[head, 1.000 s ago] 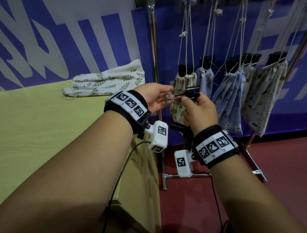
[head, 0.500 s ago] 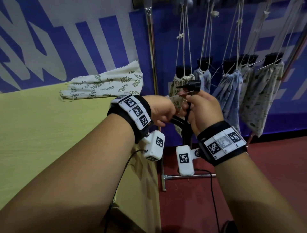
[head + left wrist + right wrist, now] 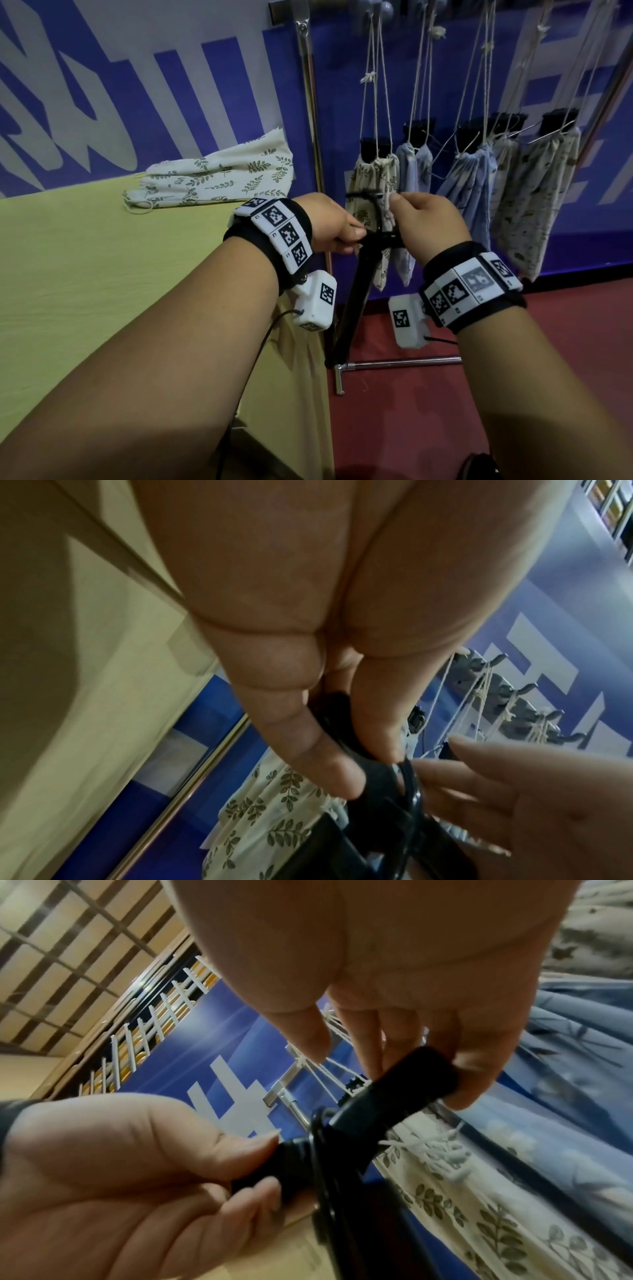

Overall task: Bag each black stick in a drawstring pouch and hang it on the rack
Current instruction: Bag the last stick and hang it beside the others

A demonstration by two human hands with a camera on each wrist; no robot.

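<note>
Since a second ago both hands have dropped and the long black folding stick [image 3: 356, 294] has swung to hang downward. On the tall metal garment rack [image 3: 310, 113] several printed fabric drawstring pouches [image 3: 474, 185] already hang filled. One leaf-print pouch [image 3: 219, 178] waits on the pale yellow table [image 3: 85, 274]. Left hand [image 3: 334, 224] and right hand [image 3: 428, 222] both pinch the stick's head; bagging it remains.
</note>
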